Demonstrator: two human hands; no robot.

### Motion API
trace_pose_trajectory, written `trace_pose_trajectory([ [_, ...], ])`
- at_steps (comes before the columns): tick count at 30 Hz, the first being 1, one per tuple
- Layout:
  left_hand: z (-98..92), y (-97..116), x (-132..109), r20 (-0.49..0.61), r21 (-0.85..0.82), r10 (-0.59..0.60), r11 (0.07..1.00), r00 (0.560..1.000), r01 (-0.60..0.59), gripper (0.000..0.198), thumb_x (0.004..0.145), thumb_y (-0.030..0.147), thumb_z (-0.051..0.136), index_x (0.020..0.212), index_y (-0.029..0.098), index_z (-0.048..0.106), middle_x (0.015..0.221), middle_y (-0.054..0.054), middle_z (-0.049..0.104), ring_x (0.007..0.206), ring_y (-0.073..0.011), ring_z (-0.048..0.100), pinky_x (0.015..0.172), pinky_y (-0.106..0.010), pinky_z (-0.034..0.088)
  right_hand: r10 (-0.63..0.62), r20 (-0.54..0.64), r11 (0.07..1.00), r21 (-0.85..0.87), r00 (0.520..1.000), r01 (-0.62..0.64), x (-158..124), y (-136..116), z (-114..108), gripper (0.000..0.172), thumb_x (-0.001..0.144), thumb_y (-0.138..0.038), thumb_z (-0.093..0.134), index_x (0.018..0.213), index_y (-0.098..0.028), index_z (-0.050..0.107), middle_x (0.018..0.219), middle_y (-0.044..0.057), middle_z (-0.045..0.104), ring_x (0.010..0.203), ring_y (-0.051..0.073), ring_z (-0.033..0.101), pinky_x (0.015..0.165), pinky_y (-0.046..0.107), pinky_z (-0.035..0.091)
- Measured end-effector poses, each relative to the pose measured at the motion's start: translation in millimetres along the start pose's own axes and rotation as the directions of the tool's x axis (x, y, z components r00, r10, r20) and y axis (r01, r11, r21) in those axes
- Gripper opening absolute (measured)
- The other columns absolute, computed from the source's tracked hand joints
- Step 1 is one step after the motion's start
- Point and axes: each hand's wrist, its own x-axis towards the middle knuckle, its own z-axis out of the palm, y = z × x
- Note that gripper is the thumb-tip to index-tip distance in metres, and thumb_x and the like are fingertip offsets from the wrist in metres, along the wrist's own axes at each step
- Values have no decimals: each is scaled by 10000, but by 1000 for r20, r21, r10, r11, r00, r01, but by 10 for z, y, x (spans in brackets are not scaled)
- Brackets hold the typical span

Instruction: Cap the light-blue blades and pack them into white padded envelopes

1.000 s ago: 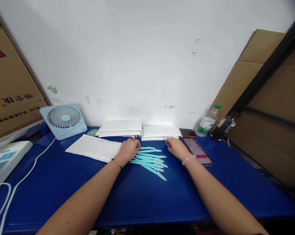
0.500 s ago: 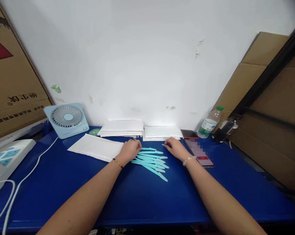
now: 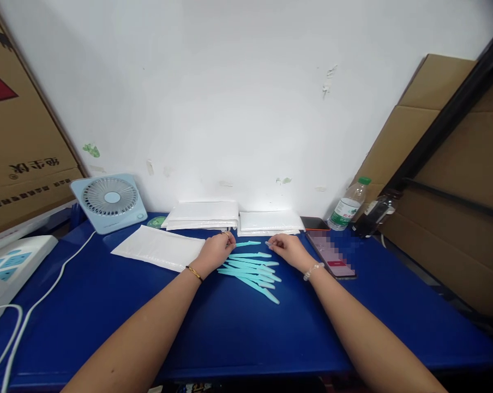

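Note:
My left hand (image 3: 218,250) pinches the handle end of a turquoise eyebrow razor (image 3: 248,243), whose bare blade end points right. Across a small gap, my right hand (image 3: 289,250) holds a small translucent blade cap (image 3: 268,243) between thumb and fingertips. Below them, several more turquoise eyebrow razors (image 3: 250,269) lie fanned out on the blue table, most with pale caps on their right ends. A white padded envelope (image 3: 160,248) lies left of my left hand, its right end partly hidden by that hand.
Stacks of white envelopes (image 3: 203,214) stand against the wall. A pale blue fan (image 3: 112,203) and a white power strip (image 3: 13,267) are on the left. Rightward are a phone (image 3: 332,256), a dark phone (image 3: 315,224), a water bottle (image 3: 347,210) and a dark bottle (image 3: 373,215).
The eyebrow razor in my left hand has moved up, away from the others on the table. My right hand has shifted slightly left with the cap, nearer to the razor's blade.

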Motion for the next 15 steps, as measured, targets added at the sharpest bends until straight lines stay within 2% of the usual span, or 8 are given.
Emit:
trace_pose_trajectory([
  [2, -6, 7, -1, 2, -14, 1, 1000, 1000, -1, 112, 827, 282, 496, 842, 213, 583, 791, 1, 658, 739, -159, 600, 611, -234, 380, 45, -27, 984, 175, 999, -39, -12, -4, -5, 196, 811, -312, 559, 910, -192, 677, 781, 39, 690, 678, 169, 622, 647, 291, 494],
  [4, -13, 16, -3, 2, -21, 0, 1000, 1000, 0, 117, 827, 284, 494, 843, 210, 584, 792, -3, 657, 737, -158, 600, 608, -235, 381, 58, -44, 961, 273, 997, -44, -23, -32, -13, 230, 814, -328, 556, 950, -194, 685, 839, 51, 707, 722, 180, 642, 671, 304, 510],
  [11, -6, 31, -5, -6, -21, 20, 1000, 1000, -20, 114, 828, 288, 500, 838, 213, 585, 798, 0, 653, 735, -157, 597, 620, -234, 381, 17, -25, 969, 246, 1000, -10, -26, -168, 28, 232, 822, -308, 547, 968, -197, 689, 858, 45, 701, 707, 162, 634, 669, 295, 507],
  [15, -11, 88, -14, 8, -34, 75, 997, 997, -74, 116, 832, 284, 496, 837, 211, 586, 798, 3, 656, 756, -155, 601, 653, -236, 396, 0, 26, 971, 239, 1000, -6, -44, -253, 41, 229, 828, -308, 546, 964, -198, 694, 826, 38, 693, 692, 156, 623, 644, 279, 493],
])
